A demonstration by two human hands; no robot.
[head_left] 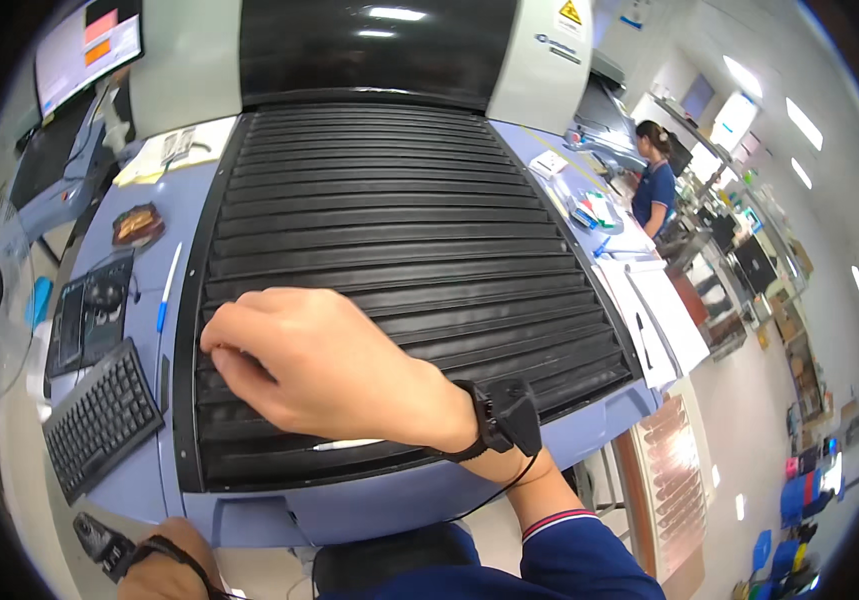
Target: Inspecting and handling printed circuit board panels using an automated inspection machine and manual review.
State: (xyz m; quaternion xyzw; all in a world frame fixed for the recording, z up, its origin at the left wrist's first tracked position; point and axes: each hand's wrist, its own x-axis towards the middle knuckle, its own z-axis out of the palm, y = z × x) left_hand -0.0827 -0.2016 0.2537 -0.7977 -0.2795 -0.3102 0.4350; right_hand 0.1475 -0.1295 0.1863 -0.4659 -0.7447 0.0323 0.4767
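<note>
My right hand reaches in over the left front part of a black ribbed cover. Its fingers are curled in, thumb and forefinger drawn together at the left. Whatever may be between the fingertips is hidden. Below that wrist, a slim white pen lies on the front ribs, partly covered by the arm. A black strap with a small black device sits on the right wrist. At the lower left, my left hand shows only in part beside the front edge, its wrist strapped; the fingers are out of sight.
A black keyboard, a mouse and a blue-capped white pen lie left of the cover. Papers with a dark pen rest on the right ledge. Behind rises a machine's dark hood. A person stands far right.
</note>
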